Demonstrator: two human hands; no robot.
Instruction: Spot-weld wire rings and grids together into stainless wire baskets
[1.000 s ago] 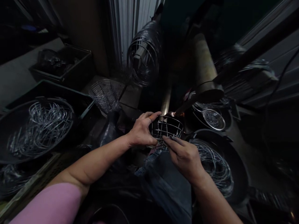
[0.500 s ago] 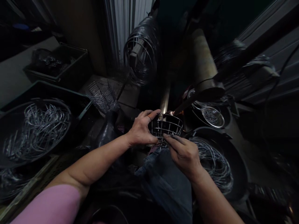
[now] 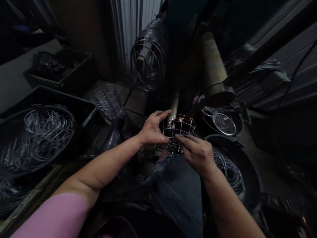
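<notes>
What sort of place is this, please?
Likely a wire-goods workshop: the left hand and right hand hold a wire basket; a left tub and a right tub hold wire loops.

A: Your left arm carries a short pink sleeve (image 3: 52,215), plain, with a soft hem; below it your left forearm (image 3: 106,167) runs bare down to your left hand (image 3: 151,132).

B: Your right forearm (image 3: 223,201) is bare as far as the picture's lower edge; your right hand (image 3: 198,153) shows dark, grimy smudges on its fingertips (image 3: 184,136).

A: You wear blue-grey denim trousers (image 3: 178,188); the cloth looks faded and creased over the knee; it's too dim to tell a seam.
</notes>
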